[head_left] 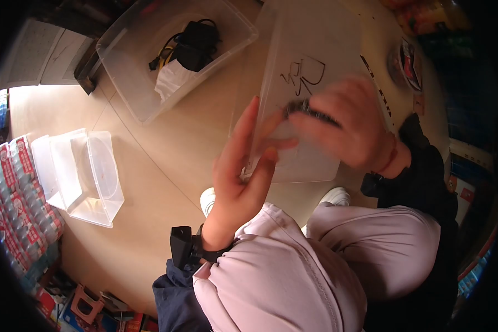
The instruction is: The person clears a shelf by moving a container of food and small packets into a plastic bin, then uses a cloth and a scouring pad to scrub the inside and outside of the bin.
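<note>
A translucent plastic box (321, 33) stands tilted in front of my knees, with black handwritten strokes (304, 76) on its side. My left hand (239, 160) grips the box's left edge, thumb on the near side and some fingers visible through the plastic. Smeared by motion, my right hand (351, 124) is closed around a dark marker pen (315, 112). The pen's end lies just below the black strokes and points left.
Another clear bin (127, 102) at the upper left holds a black adapter with cable (196, 44) and white paper (174, 78). Nested clear containers (102, 171) sit on the floor beside stacked bottle packs (19, 193). A round container (406, 66) stands at the right.
</note>
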The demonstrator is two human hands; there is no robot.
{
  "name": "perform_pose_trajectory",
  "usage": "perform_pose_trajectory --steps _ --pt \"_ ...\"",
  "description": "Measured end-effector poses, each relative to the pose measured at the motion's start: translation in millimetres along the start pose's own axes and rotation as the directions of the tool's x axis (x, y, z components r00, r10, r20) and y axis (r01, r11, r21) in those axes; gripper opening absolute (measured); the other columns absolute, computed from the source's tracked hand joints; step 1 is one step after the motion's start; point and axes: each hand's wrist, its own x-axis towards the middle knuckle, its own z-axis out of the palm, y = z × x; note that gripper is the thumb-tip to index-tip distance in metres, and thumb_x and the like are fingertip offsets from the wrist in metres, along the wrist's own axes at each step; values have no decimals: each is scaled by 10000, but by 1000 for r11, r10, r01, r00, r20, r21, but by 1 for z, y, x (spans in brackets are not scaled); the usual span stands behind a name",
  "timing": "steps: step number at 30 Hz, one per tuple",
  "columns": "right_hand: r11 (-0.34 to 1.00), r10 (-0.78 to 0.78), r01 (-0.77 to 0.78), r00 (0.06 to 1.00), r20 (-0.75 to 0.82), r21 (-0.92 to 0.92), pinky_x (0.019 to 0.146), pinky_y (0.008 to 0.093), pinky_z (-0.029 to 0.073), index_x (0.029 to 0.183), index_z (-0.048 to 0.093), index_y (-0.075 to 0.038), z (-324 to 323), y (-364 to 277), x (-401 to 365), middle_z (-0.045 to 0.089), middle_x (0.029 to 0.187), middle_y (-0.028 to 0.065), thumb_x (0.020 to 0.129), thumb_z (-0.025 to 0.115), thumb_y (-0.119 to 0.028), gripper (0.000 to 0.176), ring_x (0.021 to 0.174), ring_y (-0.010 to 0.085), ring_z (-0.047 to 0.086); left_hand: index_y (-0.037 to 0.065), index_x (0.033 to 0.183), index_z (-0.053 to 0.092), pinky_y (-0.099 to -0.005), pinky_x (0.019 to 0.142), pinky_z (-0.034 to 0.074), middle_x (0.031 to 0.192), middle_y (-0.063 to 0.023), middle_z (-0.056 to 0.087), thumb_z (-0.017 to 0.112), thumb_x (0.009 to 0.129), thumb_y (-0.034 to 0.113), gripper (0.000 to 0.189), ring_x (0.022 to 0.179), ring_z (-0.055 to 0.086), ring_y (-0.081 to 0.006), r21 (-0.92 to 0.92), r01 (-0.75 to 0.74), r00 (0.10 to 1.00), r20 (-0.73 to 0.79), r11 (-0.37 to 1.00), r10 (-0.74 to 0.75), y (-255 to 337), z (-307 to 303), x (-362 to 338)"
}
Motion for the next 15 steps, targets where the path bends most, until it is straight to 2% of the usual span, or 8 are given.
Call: perform_pose_trajectory --steps 1,5,8,10,15 --pt "999 36 -35 999 13 -28 774 409 428 926 682 -86 -1 3 0 571 949 29 640 667 -133 291 850 234 552 -19 1483 216 -240 739 483 1329 -255 519 474 935 -5 606 1013 661 -266 -2 0 1000 1 1000 0 1 0 0" --pt "997 6 -3 999 32 -77 777 410 427 942 678 -83 1 -1 0 567 949 30 648 671 -131 298 852 232 549 -15 1484 220 -245 744 484 1322 -252 526 476 933 -7 607 1015 660 -267 0 13 1000 -5 1000 -13 0 -1 -3" --pt "999 -31 31 999 7 14 732 416 426 977 705 -95 2 -11 -2 546 906 35 628 657 -124 354 816 242 543 -14 1484 221 -246 745 483 1315 -249 532 476 933 -10 608 1014 660 -267 5 13 1000 -10 1000 -13 -1 -1 -3" --pt "998 69 -69 998 0 -9 739 418 428 982 704 -91 2 -2 0 543 899 35 628 659 -123 359 816 246 542 -14 1484 220 -246 744 482 1312 -247 535 477 932 -10 608 1013 660 -266 1 14 1000 -11 1000 -14 -1 0 -2" --pt "1000 8 -9 1000 -20 -12 734 418 426 973 703 -89 3 -10 -3 542 900 33 625 665 -119 352 811 242 539 -14 1482 224 -243 745 477 1305 -246 542 472 944 9 593 1007 661 -257 -20 4 1000 -5 1000 -5 -1 -1 -2"
